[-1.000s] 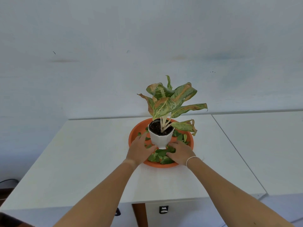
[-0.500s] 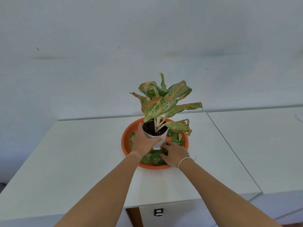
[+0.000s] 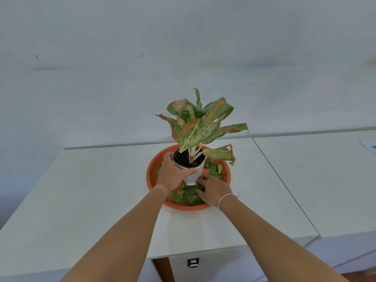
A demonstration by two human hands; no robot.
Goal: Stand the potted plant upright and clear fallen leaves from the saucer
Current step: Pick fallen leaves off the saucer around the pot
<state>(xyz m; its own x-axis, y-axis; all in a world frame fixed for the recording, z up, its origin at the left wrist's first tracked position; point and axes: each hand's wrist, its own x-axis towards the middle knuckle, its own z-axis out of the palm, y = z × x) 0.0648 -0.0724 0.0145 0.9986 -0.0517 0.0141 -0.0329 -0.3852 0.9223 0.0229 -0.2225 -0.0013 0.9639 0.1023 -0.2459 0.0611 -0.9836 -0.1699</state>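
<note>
A white pot point(image 3: 194, 176) with dark soil and a variegated green and brown plant point(image 3: 200, 123) stands nearly upright in an orange saucer point(image 3: 151, 171). My left hand point(image 3: 173, 174) is wrapped around the pot's left side, thumb across its front. Several small green fallen leaves point(image 3: 188, 193) lie in the saucer, in front of the pot and to its right. My right hand point(image 3: 213, 191) rests on the front leaves with fingers curled over them; whether it grips any I cannot tell.
The saucer sits on a white table point(image 3: 91, 190) against a pale wall. A second white table point(image 3: 317, 180) adjoins on the right, with a paper point(image 3: 369, 145) at its far right edge. A drawer lock point(image 3: 192, 262) shows below the front edge.
My left hand has closed around the pot from the left. My right hand moved off the pot onto the leaves at the saucer's front. The camera has shifted slightly.
</note>
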